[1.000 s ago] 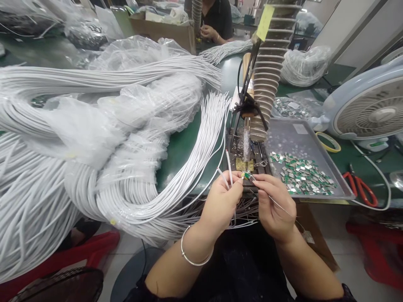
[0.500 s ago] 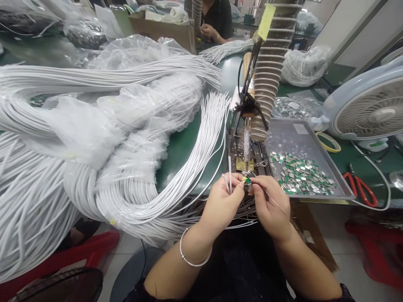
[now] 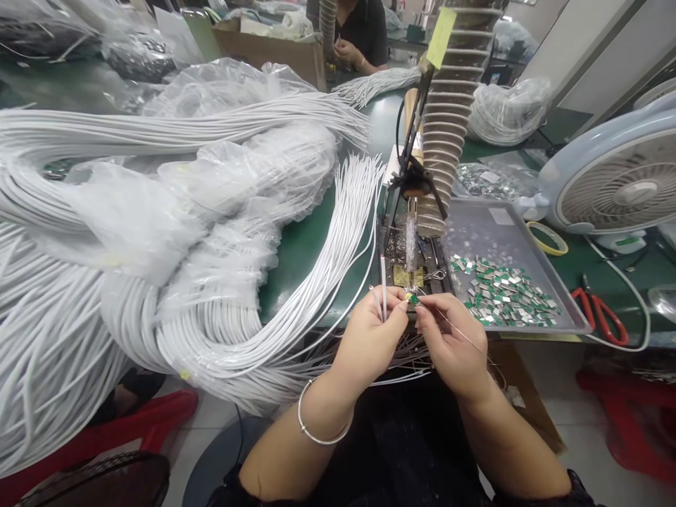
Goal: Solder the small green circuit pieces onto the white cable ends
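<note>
My left hand (image 3: 370, 341) is closed, with white cable (image 3: 384, 282) ends standing up between its fingers. At its thumb tip, close under the soldering iron (image 3: 411, 243), sits a small green circuit board (image 3: 415, 299). My right hand (image 3: 455, 334) is closed in a pinch beside the board. A thin solder wire (image 3: 458, 329) runs across its fingers towards the board. Whether the right fingertips also grip the board, I cannot tell. The iron is clamped in a stand, pointing down, above a yellow sponge (image 3: 408, 275).
A grey tray (image 3: 520, 218) of small metal-and-green boards stands right, near red-handled pliers (image 3: 601, 313), a tape roll (image 3: 547, 238) and a fan (image 3: 628, 176). White cable bundles (image 3: 296, 310) fill the left. A ribbed duct (image 3: 446, 134) hangs by the iron. Another person (image 3: 364, 35) sits opposite.
The small board has turned slightly between my fingertips, showing more green and less metal. Both hands stay close together under the iron. The whole view has shifted a little.
</note>
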Available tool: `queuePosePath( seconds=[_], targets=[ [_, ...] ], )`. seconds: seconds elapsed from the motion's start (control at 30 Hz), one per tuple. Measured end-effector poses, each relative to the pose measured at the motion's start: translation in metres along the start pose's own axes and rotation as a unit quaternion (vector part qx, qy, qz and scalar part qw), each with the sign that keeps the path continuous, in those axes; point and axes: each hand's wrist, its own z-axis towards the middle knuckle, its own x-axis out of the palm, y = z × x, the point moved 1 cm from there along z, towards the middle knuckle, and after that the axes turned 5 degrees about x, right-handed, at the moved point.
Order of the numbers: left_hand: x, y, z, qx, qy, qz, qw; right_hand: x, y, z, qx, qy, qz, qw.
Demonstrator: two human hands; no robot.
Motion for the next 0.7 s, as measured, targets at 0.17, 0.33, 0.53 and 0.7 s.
queuePosePath(
  seconds=[0.17, 0.33, 0.53, 0.7],
  targets=[
    [-0.0017, -0.0019, 0.0023, 0.012, -0.002, -0.008, 1.000, 0.0012, 0.0020, 0.0026, 0.004, -0.007, 0.016, 1.000],
    [-0.0031, -0.0015, 0.0041, 0.010, -0.001, -0.021, 1.000, 0.0024, 0.0014, 0.0044, 0.010, -0.011, 0.022, 1.000],
    [-0.0039, -0.0007, 0.0084, 0.000, 0.005, -0.046, 0.999, 0.0029, 0.0010, 0.0061, 0.015, -0.021, 0.022, 0.999],
    [-0.0040, -0.0031, 0.0093, -0.017, 0.016, -0.078, 0.997, 0.0033, 0.0037, 0.0083, 0.011, -0.032, 0.023, 0.999]
  ],
)
